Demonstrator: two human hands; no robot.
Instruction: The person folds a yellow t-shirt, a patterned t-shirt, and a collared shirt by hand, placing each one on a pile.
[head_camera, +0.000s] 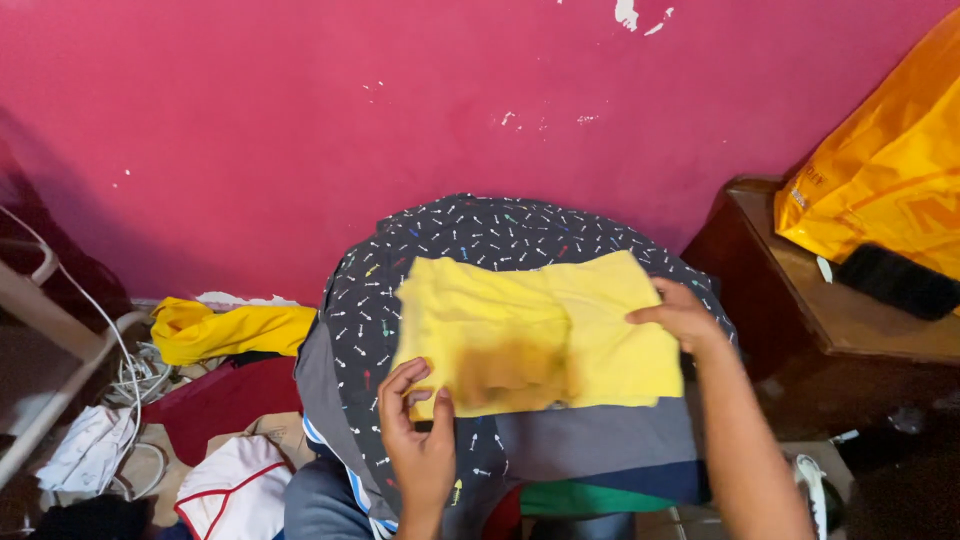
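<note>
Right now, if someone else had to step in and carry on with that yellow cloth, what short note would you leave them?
Left hand: pinching the near left edge of the folded yellow cloth with a brownish stain.
Right hand: resting on the cloth's right edge, fingers on top, not clearly gripping.
The cloth lies flat on a dark patterned fabric with small coloured marks, draped over a rounded pile against the pink wall.
Done: the cloth looks folded into a rough rectangle.
Left: edges are uneven, so it probably needs squaring. More clothes, including a crumpled yellow garment, lie on the floor at left.
</note>
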